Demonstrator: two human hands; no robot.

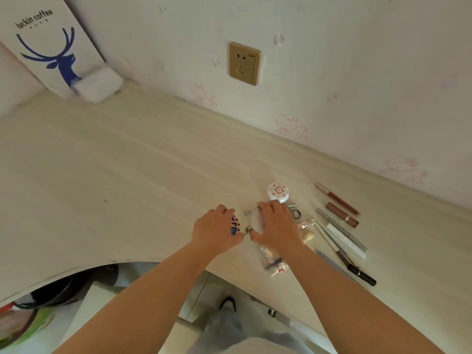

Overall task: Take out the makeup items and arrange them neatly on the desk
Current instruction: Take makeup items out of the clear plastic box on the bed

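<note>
Pens, tubes and a round floral compact (278, 192) lie on the tabletop (127, 175) right of the hands. The left hand (217, 229) fingers curl around a blue-and-pink patterned pouch (235, 224); the right hand (277, 226) fingers grip its round metal frame (251, 218). A paper bag (48, 44) reads "luckin coffee".

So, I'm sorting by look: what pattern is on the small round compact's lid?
White round compact with pink floral motif, head view.
</note>
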